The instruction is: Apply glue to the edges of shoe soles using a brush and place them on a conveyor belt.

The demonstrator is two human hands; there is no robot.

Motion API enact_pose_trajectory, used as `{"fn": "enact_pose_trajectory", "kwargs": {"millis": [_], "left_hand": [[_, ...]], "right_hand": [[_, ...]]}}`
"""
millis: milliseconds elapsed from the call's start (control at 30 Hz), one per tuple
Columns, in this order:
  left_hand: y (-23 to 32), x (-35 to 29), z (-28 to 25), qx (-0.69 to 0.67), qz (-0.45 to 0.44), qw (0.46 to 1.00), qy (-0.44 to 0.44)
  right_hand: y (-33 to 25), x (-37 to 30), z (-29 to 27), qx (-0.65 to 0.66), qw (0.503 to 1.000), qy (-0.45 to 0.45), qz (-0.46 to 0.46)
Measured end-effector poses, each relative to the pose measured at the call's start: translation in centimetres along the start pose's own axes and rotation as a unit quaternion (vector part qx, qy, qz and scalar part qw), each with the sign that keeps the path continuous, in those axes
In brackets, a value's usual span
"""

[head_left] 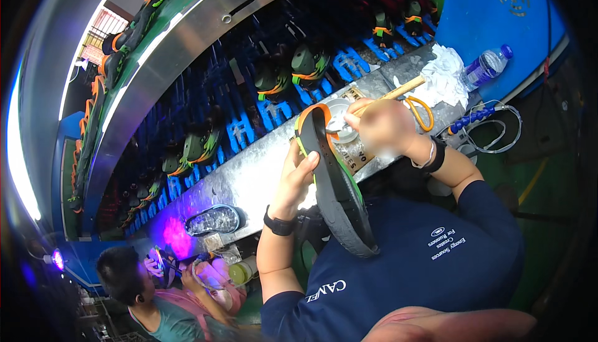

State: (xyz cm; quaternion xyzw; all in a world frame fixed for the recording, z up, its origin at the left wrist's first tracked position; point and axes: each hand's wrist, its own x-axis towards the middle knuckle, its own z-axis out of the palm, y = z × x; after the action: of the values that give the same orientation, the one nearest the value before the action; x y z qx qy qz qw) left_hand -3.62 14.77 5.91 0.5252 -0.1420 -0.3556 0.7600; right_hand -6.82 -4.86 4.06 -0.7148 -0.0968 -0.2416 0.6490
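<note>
My left hand (299, 177) is closed around the edge of a shoe sole (339, 195), thumb on its near face. The sole is black with an orange end and a green rim, and stands tilted in front of me. A brush with a wooden handle (408, 86) sits in my right hand (387, 127), which is partly blurred. The brush's tip points toward the orange end of the sole; whether it touches cannot be told. Behind the sole, a white bowl (338, 108) is partly hidden by the sole and my right hand.
A metal ledge (249, 180) runs along a machine with blue clamps (238, 135) and several dark shoe parts (309, 63). Crumpled white paper (445, 80), a bottle (489, 65) and an orange loop (423, 116) lie right. Another sole (215, 220) and a co-worker (149, 292) are at left.
</note>
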Motion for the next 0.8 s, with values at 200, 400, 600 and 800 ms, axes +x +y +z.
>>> {"fn": "enact_pose_trajectory", "kwargs": {"millis": [200, 400, 600, 800], "left_hand": [[0.3, 0.3, -0.2, 0.017, 0.017, 1.000, 0.006], [1.0, 0.2, 0.0, 0.028, 0.025, 0.999, 0.008], [1.6, 0.2, 0.0, 0.078, 0.051, 0.996, 0.011], [2.5, 0.4, 0.5, 0.089, 0.084, 0.992, 0.024]], "right_hand": [[-1.7, -0.9, 0.1, 0.013, 0.998, -0.027, 0.050], [-3.0, -0.8, -0.1, 0.011, 0.996, -0.057, 0.063], [-2.1, -0.6, 0.4, 0.037, 0.998, -0.035, 0.045], [-3.2, -2.1, -0.4, 0.010, 0.993, -0.102, 0.050]]}}
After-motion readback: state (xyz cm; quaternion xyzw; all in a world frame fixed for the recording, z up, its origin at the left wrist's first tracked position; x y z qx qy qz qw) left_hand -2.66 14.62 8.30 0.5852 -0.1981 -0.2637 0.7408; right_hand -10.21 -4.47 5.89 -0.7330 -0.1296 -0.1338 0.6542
